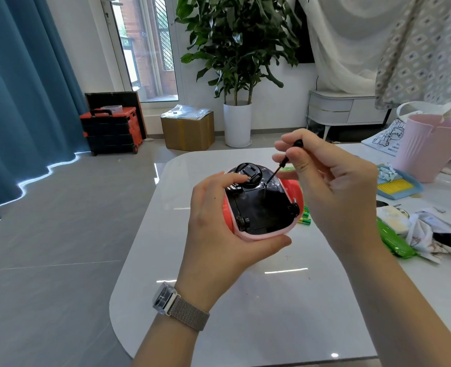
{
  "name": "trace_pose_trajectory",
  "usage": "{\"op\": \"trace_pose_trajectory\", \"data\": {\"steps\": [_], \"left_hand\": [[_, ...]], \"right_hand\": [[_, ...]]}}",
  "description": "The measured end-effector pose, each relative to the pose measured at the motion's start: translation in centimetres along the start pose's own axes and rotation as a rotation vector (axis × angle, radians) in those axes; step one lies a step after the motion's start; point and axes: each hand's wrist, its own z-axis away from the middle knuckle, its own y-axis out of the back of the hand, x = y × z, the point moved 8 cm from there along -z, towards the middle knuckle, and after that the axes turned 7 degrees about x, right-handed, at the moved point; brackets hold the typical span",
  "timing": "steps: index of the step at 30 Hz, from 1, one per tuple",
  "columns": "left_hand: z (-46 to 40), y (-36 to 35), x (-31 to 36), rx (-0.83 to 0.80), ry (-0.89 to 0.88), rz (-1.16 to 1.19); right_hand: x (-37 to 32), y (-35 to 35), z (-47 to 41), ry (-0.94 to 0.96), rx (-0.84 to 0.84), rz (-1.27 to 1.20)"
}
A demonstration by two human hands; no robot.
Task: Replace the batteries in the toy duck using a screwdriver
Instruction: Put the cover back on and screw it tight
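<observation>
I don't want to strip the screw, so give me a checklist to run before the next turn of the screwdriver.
1. Toy turned underside up: ok.
2. Left hand grips the toy firmly: ok.
3. Right hand pinches the screwdriver: ok.
4. Tip down at a screw hole in the black base: ok.
5. Tip seated in the screw head: cannot tell, too small.
6. New batteries on the table, close by: ok.

Bare white desk (219, 300) lies open on the near and left sides. To the right, green batteries (305, 221), a green packet (394, 241), crumpled cloths (428, 234), a blue dustpan (399, 188) and a pink bucket (428, 147) crowd the surface.
</observation>
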Motion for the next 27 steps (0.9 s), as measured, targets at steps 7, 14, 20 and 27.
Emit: {"op": "trace_pose_trajectory", "data": {"steps": [7,14,20,27], "left_hand": [[0.0,-0.1,0.1,-0.003,0.0,0.0],[0.1,0.1,0.0,0.001,-0.002,0.011],[0.0,0.0,0.0,-0.006,0.003,-0.002],[0.1,0.0,0.1,-0.004,0.002,0.003]], "right_hand": [[0.5,-0.6,0.3,-0.082,-0.029,-0.118],[0.8,0.1,0.1,-0.139,0.053,-0.132],[1.1,0.6,0.2,-0.163,0.074,-0.087],[0.4,0.5,-0.1,-0.11,0.073,-0.049]]}}
